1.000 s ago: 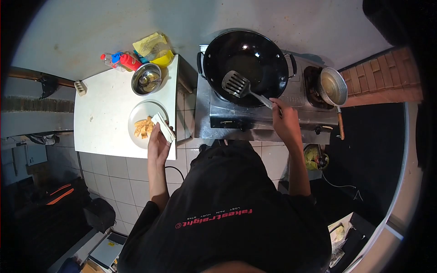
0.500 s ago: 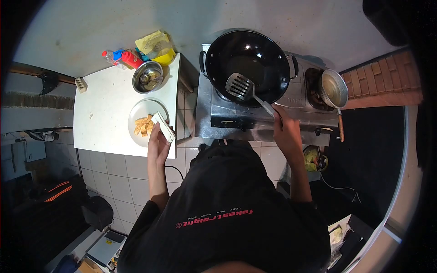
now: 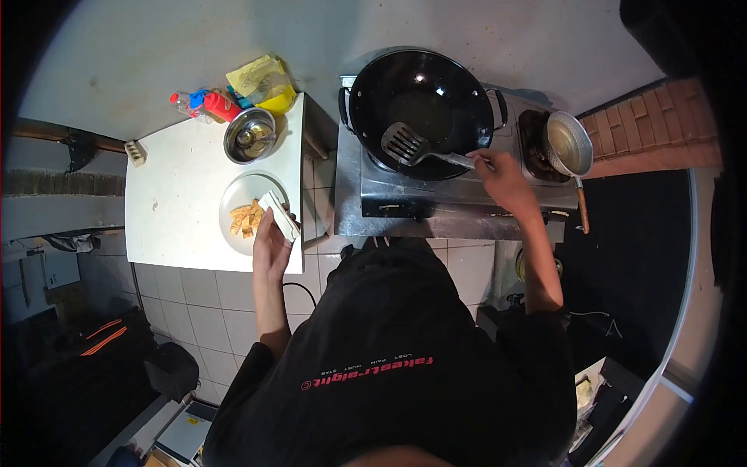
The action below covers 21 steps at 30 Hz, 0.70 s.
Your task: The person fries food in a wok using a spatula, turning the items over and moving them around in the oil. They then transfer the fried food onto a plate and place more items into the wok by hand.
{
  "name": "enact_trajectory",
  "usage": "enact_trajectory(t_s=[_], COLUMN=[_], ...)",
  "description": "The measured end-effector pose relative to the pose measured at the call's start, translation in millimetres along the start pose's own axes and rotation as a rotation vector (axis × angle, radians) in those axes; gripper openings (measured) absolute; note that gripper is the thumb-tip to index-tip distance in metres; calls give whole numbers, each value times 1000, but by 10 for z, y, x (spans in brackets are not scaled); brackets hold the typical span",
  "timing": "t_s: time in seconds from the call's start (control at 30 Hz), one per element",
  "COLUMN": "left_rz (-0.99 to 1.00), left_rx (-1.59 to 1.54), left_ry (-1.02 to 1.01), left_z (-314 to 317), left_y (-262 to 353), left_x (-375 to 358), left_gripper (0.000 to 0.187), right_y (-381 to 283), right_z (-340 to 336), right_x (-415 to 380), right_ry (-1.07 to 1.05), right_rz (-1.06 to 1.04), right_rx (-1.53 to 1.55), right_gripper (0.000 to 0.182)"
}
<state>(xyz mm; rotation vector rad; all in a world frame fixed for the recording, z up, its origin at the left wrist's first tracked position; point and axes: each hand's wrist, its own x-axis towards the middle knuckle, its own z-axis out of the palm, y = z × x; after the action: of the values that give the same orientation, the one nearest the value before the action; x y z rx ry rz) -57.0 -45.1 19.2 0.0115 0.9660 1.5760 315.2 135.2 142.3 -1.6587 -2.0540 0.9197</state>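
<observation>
My left hand (image 3: 273, 247) grips a white, flat, folded item (image 3: 278, 215), perhaps tissue or cloth, over the right side of a white plate (image 3: 231, 198). Several golden-brown cut pieces (image 3: 247, 219) lie on that plate. The fingers of my right hand (image 3: 502, 177) are closed on the handle end of a slotted metal spatula (image 3: 405, 145). Its head rests inside a large black wok (image 3: 428, 97), near the front left wall. Some liquid shows at the wok's bottom. The wok stands on a steel stove (image 3: 436, 222).
On the white table (image 3: 175, 194) stand a metal bowl (image 3: 250, 135), a red bottle (image 3: 221, 106) and a yellow package (image 3: 264, 82). A small pan (image 3: 569, 143) with a wooden handle sits on the right burner. Brickwork (image 3: 654, 136) is at the right.
My right hand has moved up and to the right, with the forearm swung outward. The spatula's handle now lies flatter, and its head has shifted slightly left. My left hand is nearly unchanged.
</observation>
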Motion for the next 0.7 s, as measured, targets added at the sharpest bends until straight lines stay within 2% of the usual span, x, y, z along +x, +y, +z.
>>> enact_trajectory(t_s=[0.07,0.13,0.27,0.33,0.7], left_rz=[2,7,21,19,8], left_rx=[-33,-46,-72,-86,-126], left_ry=[2,18,32,24,8], left_z=[-62,-102,-171,-229,-325], left_y=[-9,-8,12,23,66], left_x=[4,-4,-16,2,89], left_gripper=[28,28,29,29,31], right_y=[-50,-116,-74,-85,-184], right_z=[-42,-81,-28,-22,-65], right_x=[50,79,78,82,5], right_ry=[-47,-198,-207,-204,-277], right_rz=[54,278,331,433,501], right_rx=[6,136,227,379,595], right_gripper=[29,30,30,30,32])
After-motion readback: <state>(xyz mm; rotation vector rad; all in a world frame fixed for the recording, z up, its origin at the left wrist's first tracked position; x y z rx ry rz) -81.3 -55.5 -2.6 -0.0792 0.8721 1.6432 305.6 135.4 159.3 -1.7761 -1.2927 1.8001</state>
